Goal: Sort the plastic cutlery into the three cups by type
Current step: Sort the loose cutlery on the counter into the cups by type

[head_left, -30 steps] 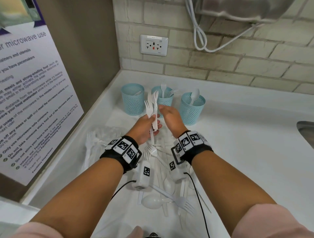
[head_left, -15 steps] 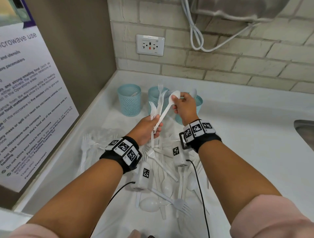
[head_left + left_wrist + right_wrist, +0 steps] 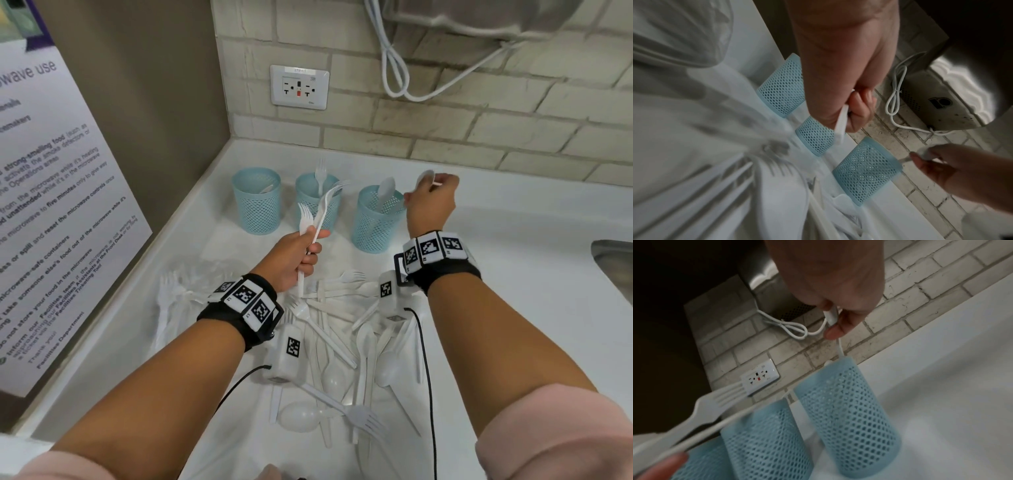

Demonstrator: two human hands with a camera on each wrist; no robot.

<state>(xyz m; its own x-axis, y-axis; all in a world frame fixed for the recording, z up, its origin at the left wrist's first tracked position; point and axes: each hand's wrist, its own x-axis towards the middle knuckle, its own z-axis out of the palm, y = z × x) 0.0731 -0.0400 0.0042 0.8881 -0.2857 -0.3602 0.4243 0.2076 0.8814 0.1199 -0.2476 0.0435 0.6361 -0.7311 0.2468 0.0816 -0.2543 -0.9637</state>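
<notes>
Three pale blue perforated plastic cups stand in a row near the brick wall on the white countertop (image 3: 513, 274). The left cup (image 3: 257, 200) shows one white piece lying low inside, its type unclear; the middle cup (image 3: 318, 202) holds white plastic forks standing tines up; the right cup (image 3: 378, 219) holds a white plastic spoon, bowl up. The right hand (image 3: 433, 202) pinches a second white plastic spoon (image 3: 425, 178) by its bowl end beside the right cup's rim, and in the right wrist view its handle tip reaches down to that rim. The left hand (image 3: 294, 255) grips two white plastic forks (image 3: 313, 212) by the handles, in front of the middle cup. A loose heap of white plastic cutlery (image 3: 342, 342) lies on the counter nearer the person. Half a second earlier the right hand held the spoon above the left hand's forks; it has since carried it rightward to the right cup.
</notes>
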